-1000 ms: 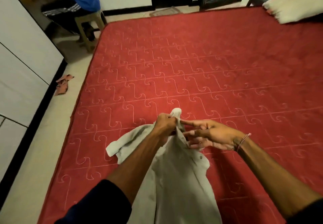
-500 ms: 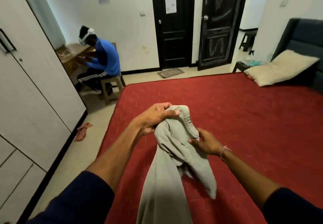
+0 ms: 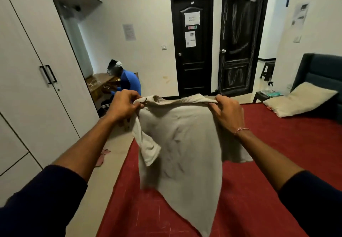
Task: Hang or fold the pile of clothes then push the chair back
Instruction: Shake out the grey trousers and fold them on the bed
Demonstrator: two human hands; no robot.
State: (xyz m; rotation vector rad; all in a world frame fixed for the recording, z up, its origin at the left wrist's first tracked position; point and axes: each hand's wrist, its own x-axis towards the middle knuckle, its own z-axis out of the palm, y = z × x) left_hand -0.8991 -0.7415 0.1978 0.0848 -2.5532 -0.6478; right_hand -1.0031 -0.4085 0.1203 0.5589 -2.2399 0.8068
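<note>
Above the red quilted mattress (image 3: 277,162), a pale beige cotton shirt (image 3: 181,144) hangs spread; the left hand (image 3: 124,105) and right hand (image 3: 228,113) each pinch one shoulder.

Both forearms are bare from the wrist to well above mid-forearm. A dark navy left sleeve (image 3: 42,198), pushed up, fills the lower left of the frame, its cuff edge rounded and slightly bunched. A matching dark navy right sleeve (image 3: 312,199) sits in the lower right corner. A thin pink-and-red thread bracelet (image 3: 241,130) circles the wrist below the right hand (image 3: 228,115). The left hand (image 3: 123,105) wears nothing.
</note>
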